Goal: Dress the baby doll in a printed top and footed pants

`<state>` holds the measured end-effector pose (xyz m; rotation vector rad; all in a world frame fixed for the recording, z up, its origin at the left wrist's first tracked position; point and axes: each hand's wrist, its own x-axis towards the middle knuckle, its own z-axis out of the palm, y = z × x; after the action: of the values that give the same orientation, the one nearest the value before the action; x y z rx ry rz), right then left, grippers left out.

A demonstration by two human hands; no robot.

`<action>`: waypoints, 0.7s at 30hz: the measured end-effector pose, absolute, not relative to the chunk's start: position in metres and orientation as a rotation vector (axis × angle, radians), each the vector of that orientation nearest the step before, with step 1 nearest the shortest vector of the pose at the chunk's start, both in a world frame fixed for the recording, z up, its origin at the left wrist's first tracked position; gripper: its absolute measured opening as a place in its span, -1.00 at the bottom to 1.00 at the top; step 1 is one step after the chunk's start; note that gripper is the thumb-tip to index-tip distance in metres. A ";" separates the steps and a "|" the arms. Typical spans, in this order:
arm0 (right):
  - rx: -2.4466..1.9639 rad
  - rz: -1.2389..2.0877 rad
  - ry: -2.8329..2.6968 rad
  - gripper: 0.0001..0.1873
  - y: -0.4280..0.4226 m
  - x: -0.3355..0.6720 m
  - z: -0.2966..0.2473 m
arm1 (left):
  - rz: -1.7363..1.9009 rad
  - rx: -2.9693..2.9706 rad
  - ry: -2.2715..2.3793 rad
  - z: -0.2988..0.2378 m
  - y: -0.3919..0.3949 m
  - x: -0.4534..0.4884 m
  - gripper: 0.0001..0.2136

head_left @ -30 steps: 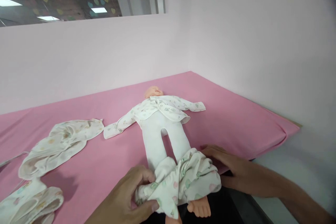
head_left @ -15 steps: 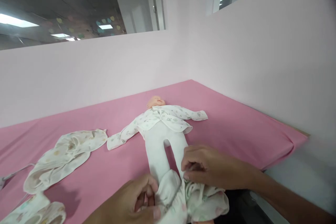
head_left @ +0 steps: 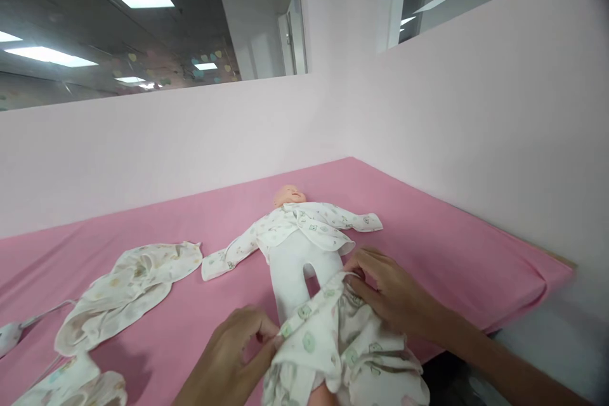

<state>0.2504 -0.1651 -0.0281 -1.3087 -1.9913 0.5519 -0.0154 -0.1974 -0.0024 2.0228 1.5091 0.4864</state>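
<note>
A baby doll [head_left: 301, 252] lies on its back on the pink mat [head_left: 428, 247], head away from me, wearing a printed white top. Printed baby trousers [head_left: 333, 346] are bunched over its lower legs. My left hand [head_left: 233, 355] pinches the trousers' waistband at the doll's left side. My right hand [head_left: 387, 292] grips the waistband on the other side, up near the doll's thigh. The doll's feet are hidden under the cloth.
More printed baby clothes [head_left: 124, 288] lie crumpled on the mat at the left, another piece [head_left: 80, 387] at the bottom left. Pale pink partition walls [head_left: 476, 127] close in the mat at the back and right. The mat's right edge drops off near my right arm.
Both hands have drawn the trousers up the doll's legs, from the ankles to about the knees. The bare foot seen earlier is now covered. My view has tilted upward.
</note>
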 end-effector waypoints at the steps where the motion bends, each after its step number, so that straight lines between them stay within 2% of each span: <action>1: -1.310 0.512 -1.964 -0.83 -0.161 0.250 -0.033 | 0.549 2.024 1.536 -0.005 -0.194 -0.015 -0.68; 5: -1.299 0.407 -1.905 -0.83 -0.152 0.250 -0.052 | 0.728 2.069 1.639 -0.023 -0.177 -0.014 -0.76; 8: -1.300 0.530 -1.861 -0.80 -0.155 0.250 -0.059 | 0.788 2.172 1.694 -0.035 -0.173 -0.014 -0.77; 13: -1.144 1.159 -1.642 -0.84 -0.161 0.260 -0.052 | 0.916 2.284 1.654 -0.040 -0.173 -0.011 -0.78; 16: -0.999 1.506 -1.448 -0.77 -0.159 0.267 -0.049 | 0.914 2.186 1.649 -0.038 -0.166 -0.007 -0.75; 18: -1.043 1.478 -1.408 -0.72 -0.155 0.268 -0.047 | 0.863 2.055 1.641 -0.034 -0.159 -0.005 -0.69; 21: -1.244 1.233 -1.535 -0.71 -0.152 0.258 -0.037 | 0.777 1.958 1.650 -0.025 -0.144 -0.008 -0.64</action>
<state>0.2578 -0.1523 -0.0374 -1.2437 -1.5351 1.2326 -0.0085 -0.1443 -0.0247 1.9581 1.6500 0.7773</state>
